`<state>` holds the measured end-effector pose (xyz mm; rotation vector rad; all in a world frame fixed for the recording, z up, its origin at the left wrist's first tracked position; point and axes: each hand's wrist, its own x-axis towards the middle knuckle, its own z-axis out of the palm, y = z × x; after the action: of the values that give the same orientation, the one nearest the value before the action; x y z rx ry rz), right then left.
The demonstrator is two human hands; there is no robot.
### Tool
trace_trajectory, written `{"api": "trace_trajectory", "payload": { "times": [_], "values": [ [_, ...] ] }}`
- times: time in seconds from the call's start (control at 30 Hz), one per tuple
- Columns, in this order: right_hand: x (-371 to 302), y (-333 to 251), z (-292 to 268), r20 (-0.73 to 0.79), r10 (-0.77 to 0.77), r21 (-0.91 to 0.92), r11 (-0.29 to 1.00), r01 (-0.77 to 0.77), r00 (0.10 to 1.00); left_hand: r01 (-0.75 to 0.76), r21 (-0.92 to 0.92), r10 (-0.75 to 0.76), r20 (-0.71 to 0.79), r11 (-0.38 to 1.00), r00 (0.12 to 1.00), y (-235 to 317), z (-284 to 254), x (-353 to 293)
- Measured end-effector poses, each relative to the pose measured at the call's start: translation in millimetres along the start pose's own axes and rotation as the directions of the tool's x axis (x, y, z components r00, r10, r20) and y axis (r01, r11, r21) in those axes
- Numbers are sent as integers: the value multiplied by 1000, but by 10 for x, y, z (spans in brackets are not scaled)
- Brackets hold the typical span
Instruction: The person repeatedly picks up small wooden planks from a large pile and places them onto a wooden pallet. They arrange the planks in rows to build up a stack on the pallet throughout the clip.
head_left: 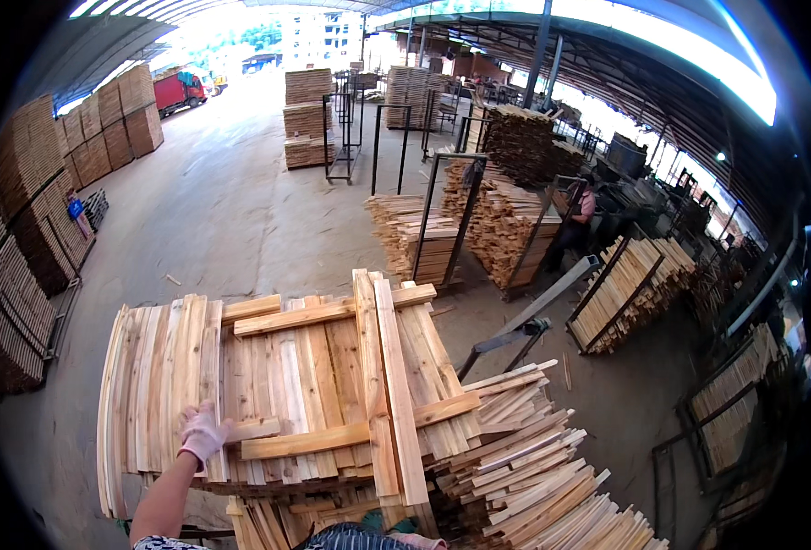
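Note:
My left hand (205, 434), in a pale pink glove, rests on the left part of a stack of wooden boards (277, 390). Its fingers are apart, and the thumb points toward the end of a short crosswise board (257, 428). Two crosswise boards lie over the layer, the far one (318, 316) and the near one (332, 442). Across them, on the right, lie two long boards side by side (387, 394). A pinkish patch at the lower edge, beside my striped clothing, may be my right hand; its fingers cannot be made out.
Loose narrow boards (538, 467) jut out at the lower right. A grey metal beam (543, 298) slants beyond the stack. Racks of boards (625, 293) and a person (580, 211) are farther right. Tall wood stacks (34, 220) line the left. A red truck (181, 92) stands far back.

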<state>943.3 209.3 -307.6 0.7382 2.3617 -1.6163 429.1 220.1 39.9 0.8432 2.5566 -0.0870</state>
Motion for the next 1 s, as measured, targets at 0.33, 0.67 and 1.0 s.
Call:
{"api": "trace_trajectory", "payload": {
  "times": [0.33, 0.67, 1.0],
  "values": [
    [-329, -267, -161, -16, 78, 70, 995, -77, 997, -642, -85, 547, -447, 762, 708, 1025, 444, 31],
    [-343, -211, -157, -40, 108, 101, 989, -104, 993, -588, -66, 591, 69, 806, 804, 1584, 461, -186],
    [-189, -219, -113, -40, 114, 92, 990, -110, 993, -614, -144, 630, 132, 776, 766, 1503, 680, -154]
  ]
}}
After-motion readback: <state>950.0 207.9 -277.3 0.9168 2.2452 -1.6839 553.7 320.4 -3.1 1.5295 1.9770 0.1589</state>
